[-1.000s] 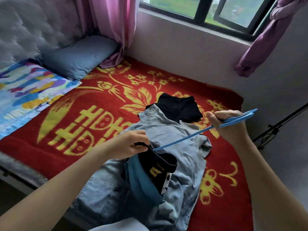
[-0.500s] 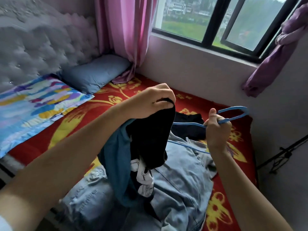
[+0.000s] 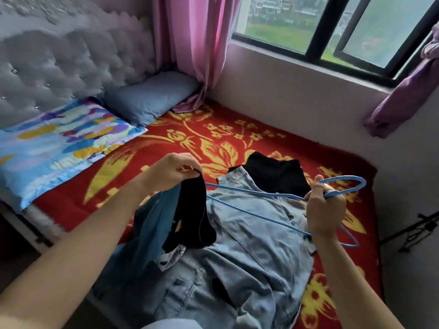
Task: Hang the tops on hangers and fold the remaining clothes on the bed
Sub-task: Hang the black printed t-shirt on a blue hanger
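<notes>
Over bed (image 3: 237,138) | pinching black top (image 3: 192,210) in left hand (image 3: 171,172) | gripping blue hanger (image 3: 261,192) in right hand (image 3: 324,210) | advise feeding hanger through held-open neck.

I record soft, even daylight entering through the window (image 3: 280,22) at upper right, leaving the room moderately bright with faint shadows and a dark lower-left corner. I note motion blur smearing the grey headboard (image 3: 59,55) and the patterned pillow (image 3: 59,138) at left, while the centre reads sharper. Wide-angle distortion bends the window frame and stretches the lower edges.
</notes>
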`<state>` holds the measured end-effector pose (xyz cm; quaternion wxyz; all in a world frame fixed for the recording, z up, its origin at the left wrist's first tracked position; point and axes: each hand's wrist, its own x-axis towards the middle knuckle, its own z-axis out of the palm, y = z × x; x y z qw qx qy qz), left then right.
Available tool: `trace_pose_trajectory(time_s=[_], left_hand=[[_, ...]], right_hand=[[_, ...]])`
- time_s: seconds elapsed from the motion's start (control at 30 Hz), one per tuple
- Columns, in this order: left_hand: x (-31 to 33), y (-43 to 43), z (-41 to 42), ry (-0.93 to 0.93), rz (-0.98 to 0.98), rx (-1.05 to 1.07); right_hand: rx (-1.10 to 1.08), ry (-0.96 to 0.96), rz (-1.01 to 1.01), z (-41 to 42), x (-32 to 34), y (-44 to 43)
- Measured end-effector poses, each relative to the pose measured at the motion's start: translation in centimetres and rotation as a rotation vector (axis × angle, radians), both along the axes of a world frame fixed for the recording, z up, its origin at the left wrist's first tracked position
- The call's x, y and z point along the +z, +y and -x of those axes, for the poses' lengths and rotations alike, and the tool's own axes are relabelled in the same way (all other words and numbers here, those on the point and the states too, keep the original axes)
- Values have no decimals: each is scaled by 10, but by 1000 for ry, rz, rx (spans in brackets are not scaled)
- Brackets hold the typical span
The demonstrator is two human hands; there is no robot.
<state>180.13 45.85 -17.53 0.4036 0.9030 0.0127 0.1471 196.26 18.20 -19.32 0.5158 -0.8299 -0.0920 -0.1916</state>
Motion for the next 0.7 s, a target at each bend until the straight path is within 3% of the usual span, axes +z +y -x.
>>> trace_pose_trajectory(time_s=[0.2,0.37,0.53,0.7], left_hand=[[-20,5,17,4,140,31],[-24,-8,24,-1,3,-28],[-52,-27,32,-103,16,14],[-68,-37,32,-80,21,77]], right_hand=[[64,84,-41,-5,-17,11],[70,88,2,25,-21,48],[178,71,164,71,-34,93],[186,308,192,75,-58,100]])
